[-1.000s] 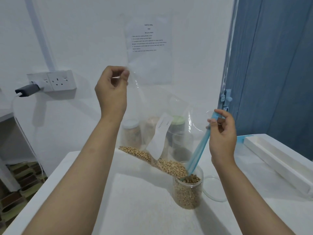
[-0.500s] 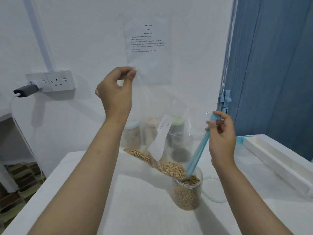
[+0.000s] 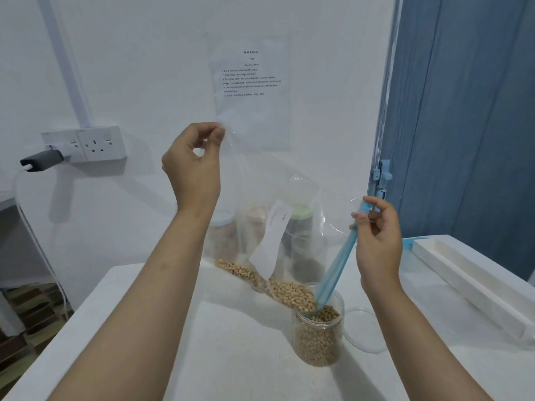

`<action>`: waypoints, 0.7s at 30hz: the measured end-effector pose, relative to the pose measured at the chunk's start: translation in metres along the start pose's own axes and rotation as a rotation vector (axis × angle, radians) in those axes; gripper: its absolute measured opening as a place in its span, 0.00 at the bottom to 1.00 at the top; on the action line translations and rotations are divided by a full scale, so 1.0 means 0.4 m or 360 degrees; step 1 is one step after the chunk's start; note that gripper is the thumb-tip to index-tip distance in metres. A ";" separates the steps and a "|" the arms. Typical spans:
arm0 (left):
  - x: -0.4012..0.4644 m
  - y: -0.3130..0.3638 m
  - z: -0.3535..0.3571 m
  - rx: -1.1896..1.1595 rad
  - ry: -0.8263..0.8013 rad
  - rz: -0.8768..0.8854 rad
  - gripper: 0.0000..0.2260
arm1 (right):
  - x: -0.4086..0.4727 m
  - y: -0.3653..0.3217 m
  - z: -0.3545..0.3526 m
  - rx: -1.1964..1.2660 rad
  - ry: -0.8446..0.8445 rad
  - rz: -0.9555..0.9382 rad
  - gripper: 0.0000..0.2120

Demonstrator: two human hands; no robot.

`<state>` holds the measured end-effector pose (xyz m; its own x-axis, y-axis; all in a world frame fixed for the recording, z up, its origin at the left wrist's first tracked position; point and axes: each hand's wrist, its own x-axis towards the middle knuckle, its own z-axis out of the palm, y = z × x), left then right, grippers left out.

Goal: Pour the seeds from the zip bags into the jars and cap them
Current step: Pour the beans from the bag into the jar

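Your left hand (image 3: 192,164) is raised, thumb and forefinger pinching a top corner of the clear zip bag (image 3: 260,180). Your right hand (image 3: 376,241) pinches the bag's blue zip strip (image 3: 335,267), whose lower end dips into the open jar (image 3: 318,337) on the white table (image 3: 202,342). The bag slopes down toward the jar; seeds (image 3: 289,293) bunch at its low edge, at the rim. The jar is mostly full. A clear lid (image 3: 363,331) lies just beside it. More jars (image 3: 301,224) stand behind, near the wall.
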<state>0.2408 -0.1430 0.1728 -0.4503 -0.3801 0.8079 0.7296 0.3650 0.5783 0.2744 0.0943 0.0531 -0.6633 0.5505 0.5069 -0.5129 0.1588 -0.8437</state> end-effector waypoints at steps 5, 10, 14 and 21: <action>0.003 -0.003 -0.013 0.0110 0.0027 0.0004 0.06 | 0.000 0.002 0.001 0.0002 -0.0003 0.0006 0.10; -0.002 0.005 -0.010 0.0113 -0.0012 0.0024 0.07 | -0.001 0.006 0.002 0.0007 -0.0004 0.0013 0.10; 0.010 0.003 -0.015 0.0146 0.0007 0.0061 0.06 | 0.000 0.006 0.000 0.0003 0.0004 -0.0003 0.10; 0.016 0.011 -0.006 0.0174 -0.0016 0.0085 0.05 | -0.001 0.010 -0.006 -0.0001 0.0020 0.0000 0.11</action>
<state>0.2421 -0.1458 0.1802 -0.4179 -0.3490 0.8388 0.6925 0.4753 0.5428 0.2738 0.0968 0.0492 -0.6564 0.5607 0.5047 -0.5127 0.1593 -0.8437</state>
